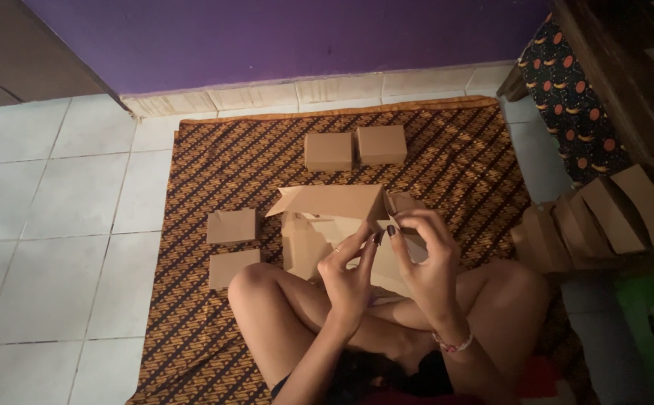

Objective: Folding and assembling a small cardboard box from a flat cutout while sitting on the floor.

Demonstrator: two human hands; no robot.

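- Cardboard blank (334, 206), half folded into a box, sits in front of your crossed legs above the patterned mat (447, 157); you hold it up at its right end, with its long brown top panel level and its flaps hanging open on both sides.
- Head view, hands: your left hand (349, 274) pinches a flap edge between thumb and fingertips, and your right hand (428, 259) curls closed over the neighbouring corner, so both hands grip the same piece.
- Head view, progress: four boxes look finished to me, two closed ones (355, 148) side by side near the wall, and two more (232, 246) one behind the other at your left knee. The one in your hands is not yet closed.
- Head view, what is left: a row of flat brown blanks (604, 214) leans at your right, so I judge plenty remains.
- Materials: plain matte brown card, stiff with crisp creases; the mat is woven cloth in a diagonal brown-and-cream print, laid on pale glossy floor tiles (49, 225).
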